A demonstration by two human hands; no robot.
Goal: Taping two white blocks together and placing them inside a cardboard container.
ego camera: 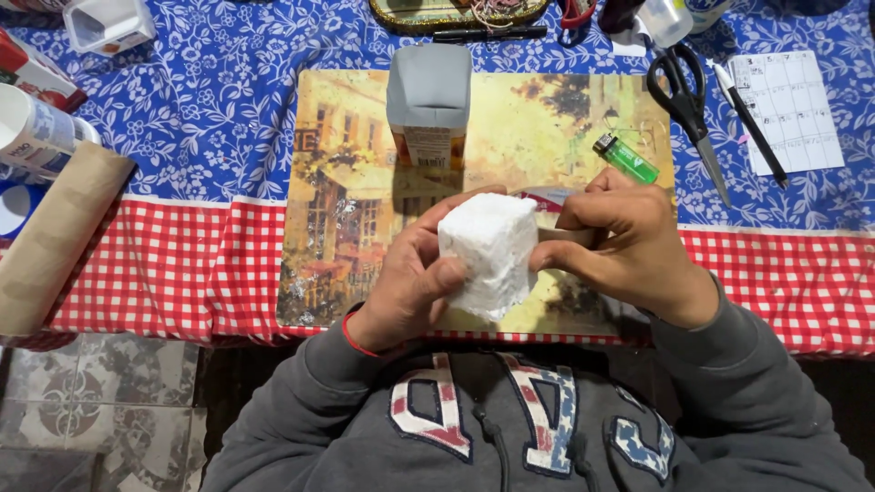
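Left hand [410, 282] wrapped around a white foam block [488, 251], fingers [437, 219] curled over its top and left face, thumb pressed on the front. Block held in the air above the near edge of a picture placemat [346, 200], just in front of the chest. Right hand [629, 246] touching the block's right side, fingers closed around a thin flat tool [565, 234] whose pale handle shows between thumb and forefinger; tip of the tool hidden behind the block, so cannot tell its kind for sure.

On the placemat, beyond the block: a grey carton [428, 105] standing upright, and to its right a green lighter [626, 158] lying near the right hand. Past the mat's right edge: black scissors [688, 105], then a black pen [749, 123] lying along the left edge of a white printed sheet [797, 109]. At the far left: a brown cardboard tube [55, 237] tilted over the table [182, 264] edge, with a white cup [32, 128] behind it. Tablecloth blue with white flowers, red and white checks along the near border. Grey sweatshirt sleeves at the bottom.
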